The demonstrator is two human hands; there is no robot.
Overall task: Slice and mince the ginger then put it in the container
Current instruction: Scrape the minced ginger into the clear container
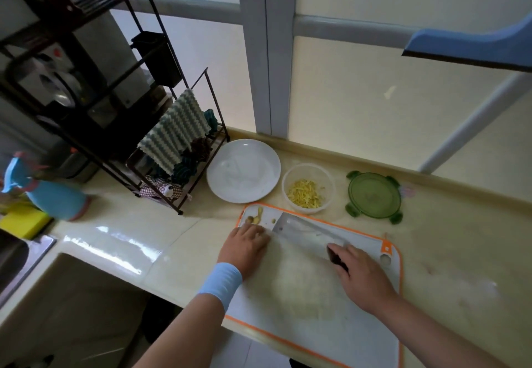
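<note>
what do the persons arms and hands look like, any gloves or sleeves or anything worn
The left hand and right hand are bare: no gloves, and no rings or watch that I can make out. The left wrist wears a wide light blue wristband. Both forearms are uncovered, with no sleeves in view.

Single head-worn wide-angle view, looking forward and down, close over the cutting board (288, 295)
</note>
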